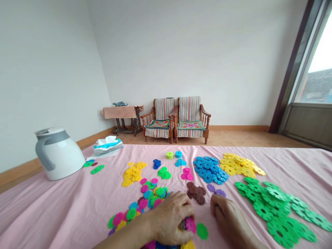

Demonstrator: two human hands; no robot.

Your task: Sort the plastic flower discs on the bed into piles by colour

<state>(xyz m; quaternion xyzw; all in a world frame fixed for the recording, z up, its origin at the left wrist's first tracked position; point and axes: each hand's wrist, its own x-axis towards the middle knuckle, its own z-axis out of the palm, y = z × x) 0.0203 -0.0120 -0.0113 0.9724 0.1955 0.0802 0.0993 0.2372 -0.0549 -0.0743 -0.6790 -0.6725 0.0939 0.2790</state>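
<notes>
My left hand [172, 216] is curled over the near part of a mixed-colour heap of flower-edged plastic discs [131, 213]. Its fingers close around a few discs, among them a pink disc [191, 224] and a dark brown one. A lone green disc [202, 231] lies just right of those fingertips. My right hand [223, 209] is closed and rests on the cloth; whatever its fingers may hold is hidden. Close beyond it are purple discs [220, 192], with a small brown pile [198, 193] to their left.
Sorted piles surround the heap: yellow discs [133, 173], blue discs [210, 169], large yellow discs [240, 164] and large green discs [272, 200]. A white jug [62, 152] and a tissue pack [107, 148] stand at the left on the pink cloth [64, 204]. Two wooden armchairs [190, 119] stand beyond.
</notes>
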